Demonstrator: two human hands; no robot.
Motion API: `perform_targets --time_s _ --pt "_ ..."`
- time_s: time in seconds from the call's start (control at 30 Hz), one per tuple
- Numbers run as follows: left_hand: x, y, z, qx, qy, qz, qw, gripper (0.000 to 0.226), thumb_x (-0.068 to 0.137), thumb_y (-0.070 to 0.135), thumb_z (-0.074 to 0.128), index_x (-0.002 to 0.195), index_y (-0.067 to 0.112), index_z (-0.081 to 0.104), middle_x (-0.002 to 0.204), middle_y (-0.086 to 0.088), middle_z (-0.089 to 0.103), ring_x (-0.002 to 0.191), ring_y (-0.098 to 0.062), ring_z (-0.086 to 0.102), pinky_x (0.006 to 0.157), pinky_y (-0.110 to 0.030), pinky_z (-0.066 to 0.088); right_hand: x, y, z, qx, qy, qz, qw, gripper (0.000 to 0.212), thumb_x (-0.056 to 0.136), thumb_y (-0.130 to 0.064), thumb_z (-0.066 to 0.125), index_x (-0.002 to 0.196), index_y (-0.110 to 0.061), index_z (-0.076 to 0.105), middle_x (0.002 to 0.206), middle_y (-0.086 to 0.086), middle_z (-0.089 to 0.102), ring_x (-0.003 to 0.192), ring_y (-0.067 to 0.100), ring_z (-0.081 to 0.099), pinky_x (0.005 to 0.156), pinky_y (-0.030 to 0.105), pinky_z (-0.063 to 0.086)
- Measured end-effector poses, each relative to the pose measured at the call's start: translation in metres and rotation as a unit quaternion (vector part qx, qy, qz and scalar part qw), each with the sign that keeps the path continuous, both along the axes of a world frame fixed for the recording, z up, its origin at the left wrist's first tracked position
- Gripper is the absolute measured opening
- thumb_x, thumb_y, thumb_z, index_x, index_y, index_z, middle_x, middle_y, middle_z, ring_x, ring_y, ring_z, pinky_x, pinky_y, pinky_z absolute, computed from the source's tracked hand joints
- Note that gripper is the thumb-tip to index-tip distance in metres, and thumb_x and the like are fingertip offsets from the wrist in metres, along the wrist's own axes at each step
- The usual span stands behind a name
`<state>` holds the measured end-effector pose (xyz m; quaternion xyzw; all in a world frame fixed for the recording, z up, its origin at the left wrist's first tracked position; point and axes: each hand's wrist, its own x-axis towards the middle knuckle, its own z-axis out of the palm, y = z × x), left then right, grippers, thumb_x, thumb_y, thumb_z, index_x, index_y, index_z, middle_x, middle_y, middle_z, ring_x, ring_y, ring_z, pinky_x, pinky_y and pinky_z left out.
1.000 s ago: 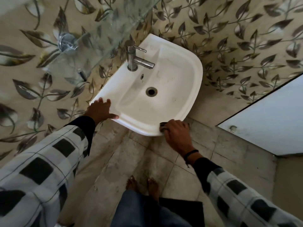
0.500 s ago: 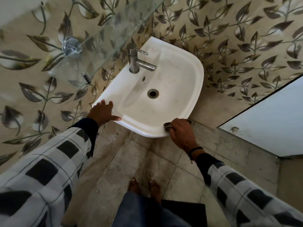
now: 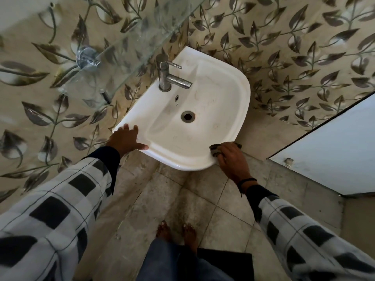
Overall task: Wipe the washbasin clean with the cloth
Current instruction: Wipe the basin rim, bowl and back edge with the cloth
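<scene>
- Tap (image 3: 168, 78) on washbasin (image 3: 245, 92) rim, 11 o'clock; drain (image 3: 187, 116) mid-bowl.
- L hand (image 3: 126, 139) on rim, 8 o'clock.
- R hand (image 3: 231, 159) w/ cloth (image 3: 215, 150) at rim, 5 o'clock.

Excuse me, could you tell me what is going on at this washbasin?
A person is wiping the white washbasin. The right hand holds a dark cloth against the rim's near right corner. The left hand rests flat on the near left rim. Faint marks show in the bowl.
</scene>
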<state>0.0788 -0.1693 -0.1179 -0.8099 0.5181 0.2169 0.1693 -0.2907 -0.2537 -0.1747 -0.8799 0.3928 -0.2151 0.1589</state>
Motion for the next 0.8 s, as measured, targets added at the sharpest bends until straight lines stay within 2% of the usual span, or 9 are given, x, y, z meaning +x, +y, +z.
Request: perform_targets --time_s 0.1,0.17,0.3,0.37,0.43,0.5,0.6,0.73,0.8 --pt "0.0 0.0 0.0 -0.001 -0.003 -0.001 1.0 0.106 0.082 0.068 0.059 0.156 0.01 0.009 0.158 -0.029 0.008 0.142 -0.045 0.024 0.114 -0.047 0.027 0.009 0.003 -0.001 0.005 0.0 -0.086 0.996 0.024 0.091 -0.021 0.046 0.092 -0.01 0.067 0.094 0.004 0.063 0.089 0.025 0.053 0.084 0.043 0.047" --pt "0.0 -0.002 -0.001 0.003 -0.002 0.004 1.0 0.108 0.08 0.07 0.06 0.156 0.011 0.01 0.158 -0.029 0.01 0.142 -0.045 0.025 0.113 -0.047 0.029 0.022 0.029 -0.004 0.003 -0.017 -0.122 0.992 0.023 0.09 -0.02 0.048 0.095 -0.011 0.068 0.096 0.003 0.064 0.092 0.022 0.051 0.09 0.041 0.046" --pt "0.007 -0.011 -0.004 0.028 0.022 0.03 0.999 0.119 0.07 0.076 0.065 0.154 0.009 0.014 0.157 -0.028 0.015 0.144 -0.043 0.022 0.114 -0.051 0.029 0.032 0.061 -0.011 0.015 -0.022 -0.141 0.99 0.03 0.093 -0.02 0.049 0.115 -0.01 0.065 0.116 0.005 0.06 0.107 0.025 0.052 0.1 0.042 0.045" --pt "0.004 -0.018 -0.004 0.049 0.036 0.048 0.997 0.129 0.066 0.08 0.064 0.154 0.006 0.008 0.159 -0.028 0.006 0.148 -0.042 0.012 0.117 -0.052 0.023 0.032 0.056 -0.014 0.035 0.004 -0.157 0.987 0.038 0.094 -0.021 0.045 0.126 -0.007 0.059 0.128 0.009 0.054 0.117 0.028 0.049 0.104 0.042 0.045" --pt "-0.005 -0.022 -0.004 0.058 0.04 0.048 0.996 0.135 0.064 0.081 0.064 0.155 0.005 -0.002 0.16 -0.027 -0.006 0.149 -0.043 0.006 0.118 -0.054 0.017 0.033 0.038 -0.016 0.062 0.032 -0.171 0.983 0.046 0.095 -0.02 0.042 0.137 -0.004 0.051 0.143 0.015 0.045 0.131 0.033 0.041 0.112 0.044 0.036" --pt "-0.013 -0.02 -0.007 0.056 0.029 0.028 0.998 0.137 0.066 0.078 0.066 0.155 0.005 -0.008 0.16 -0.027 -0.012 0.148 -0.046 0.004 0.117 -0.055 0.012 0.035 0.013 -0.016 0.088 0.06 -0.182 0.977 0.05 0.098 -0.016 0.042 0.145 0.001 0.04 0.155 0.02 0.032 0.145 0.035 0.026 0.12 0.046 0.02" --pt "-0.017 -0.014 -0.013 0.049 0.022 0.012 0.999 0.137 0.068 0.077 0.066 0.154 0.003 -0.011 0.158 -0.03 -0.015 0.147 -0.048 0.003 0.118 -0.055 0.013 0.043 -0.01 -0.014 0.126 0.087 -0.22 0.963 0.054 0.1 -0.015 0.039 0.15 0.004 0.028 0.16 0.021 0.017 0.15 0.037 0.011 0.123 0.048 0.012" --pt "-0.016 -0.016 -0.015 0.049 0.021 0.011 0.999 0.138 0.066 0.076 0.068 0.154 0.003 -0.01 0.157 -0.031 -0.015 0.147 -0.048 0.004 0.117 -0.055 0.014 0.056 0.019 -0.014 0.122 0.091 -0.241 0.959 0.063 0.097 -0.029 0.022 0.148 0.008 0.029 0.157 0.026 0.022 0.148 0.04 0.014 0.121 0.05 0.017" --pt "-0.016 -0.017 -0.014 0.055 0.023 0.015 0.998 0.14 0.066 0.075 0.069 0.153 0.002 -0.011 0.157 -0.031 -0.016 0.147 -0.049 0.004 0.118 -0.054 0.014 0.056 0.02 -0.013 0.144 0.091 -0.236 0.957 0.067 0.101 -0.041 0.021 0.15 0.005 0.026 0.16 0.023 0.017 0.15 0.035 0.009 0.122 0.045 0.009"
